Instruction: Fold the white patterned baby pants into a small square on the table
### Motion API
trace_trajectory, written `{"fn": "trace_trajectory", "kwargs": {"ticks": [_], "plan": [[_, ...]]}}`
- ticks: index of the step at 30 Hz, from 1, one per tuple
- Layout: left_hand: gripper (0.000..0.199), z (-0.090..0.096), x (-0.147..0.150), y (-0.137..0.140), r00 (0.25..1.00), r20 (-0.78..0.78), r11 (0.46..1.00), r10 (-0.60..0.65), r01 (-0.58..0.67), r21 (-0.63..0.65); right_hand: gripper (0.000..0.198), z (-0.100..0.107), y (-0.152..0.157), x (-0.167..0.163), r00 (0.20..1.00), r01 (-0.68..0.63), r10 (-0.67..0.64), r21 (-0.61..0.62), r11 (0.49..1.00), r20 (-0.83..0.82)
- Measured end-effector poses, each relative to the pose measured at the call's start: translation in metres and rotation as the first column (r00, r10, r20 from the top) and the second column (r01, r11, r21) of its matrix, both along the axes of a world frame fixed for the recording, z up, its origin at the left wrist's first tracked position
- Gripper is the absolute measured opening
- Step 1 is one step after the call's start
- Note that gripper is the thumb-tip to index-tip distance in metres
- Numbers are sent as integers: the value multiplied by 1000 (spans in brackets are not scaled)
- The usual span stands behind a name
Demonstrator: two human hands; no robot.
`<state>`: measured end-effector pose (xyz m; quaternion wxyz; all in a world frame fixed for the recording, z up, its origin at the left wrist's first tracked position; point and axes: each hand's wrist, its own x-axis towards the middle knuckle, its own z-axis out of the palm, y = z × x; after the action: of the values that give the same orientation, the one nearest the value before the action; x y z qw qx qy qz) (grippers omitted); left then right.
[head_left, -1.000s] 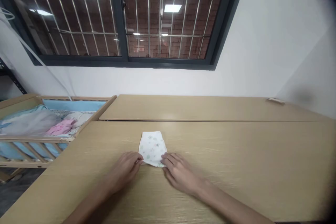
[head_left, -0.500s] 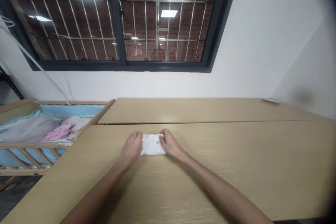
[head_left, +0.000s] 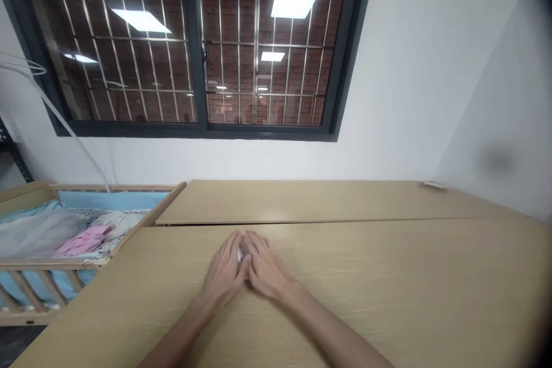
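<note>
A small folded white cloth (head_left: 240, 254) lies on the wooden tabletop, almost wholly hidden beneath my hands. Only a sliver of it shows in the gap between them. My left hand (head_left: 225, 270) rests on its left part, palm down with fingers stretched forward. From the other side my right hand (head_left: 267, 269) covers the right part, its fingers also extended and lying flat. Both hands touch at the fingertips and thumbs.
The pale wooden table (head_left: 388, 287) stretches wide, with a second board (head_left: 302, 201) behind it along the wall. At left stands a wooden crib (head_left: 47, 264) holding bedding and a pink cloth (head_left: 84, 240). A small flat item (head_left: 433, 186) lies far right. A barred window (head_left: 198, 129) is above.
Both hands have gone from gripping the cloth's side edges to lying flat over it, close together. The cloth, with its printed pattern showing before, is now mostly covered. The view has tilted upward.
</note>
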<state>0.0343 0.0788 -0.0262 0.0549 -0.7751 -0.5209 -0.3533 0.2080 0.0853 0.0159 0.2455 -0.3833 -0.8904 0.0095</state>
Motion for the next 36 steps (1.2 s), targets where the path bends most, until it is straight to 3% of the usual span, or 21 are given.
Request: {"fn": "trace_trajectory", "kwargs": {"ticks": [4,9,15,18,20,24,27,30,33,36], "plan": [[70,-21,8,-6,997,-74,989,-26,15,-148,69,-9,-6,-9,984,-56,67,-67,996,166],[73,-37,-11,-1,986,-164,976,26,-60,-208,59,-14,-2,2,989,-39,56,-123,992,138],[79,-41,-26,0,975,-204,941,87,-147,-306,64,-8,-4,25,991,3,32,-259,966,128],[78,-38,-26,-2,971,-215,945,102,-162,-284,67,-4,-5,31,991,25,19,-313,949,136],[76,-30,-27,-5,973,-206,968,100,-143,-206,68,1,-7,33,992,13,27,-305,952,127],[63,-5,-33,-10,979,-194,997,-68,60,-46,68,16,-15,37,993,-80,96,-206,975,73],[62,4,-35,-13,966,-205,986,-157,142,-88,67,18,-14,39,989,-132,143,-191,973,48],[64,-1,-34,-13,973,-163,981,-161,140,-137,68,7,-4,41,985,-157,169,-213,964,42],[53,-4,-33,-10,984,-75,977,-162,149,-154,69,-9,10,41,987,-157,157,-203,966,-17],[46,4,-34,-5,988,-18,971,-155,149,-184,62,-16,22,37,983,-158,136,-197,968,-120]]}}
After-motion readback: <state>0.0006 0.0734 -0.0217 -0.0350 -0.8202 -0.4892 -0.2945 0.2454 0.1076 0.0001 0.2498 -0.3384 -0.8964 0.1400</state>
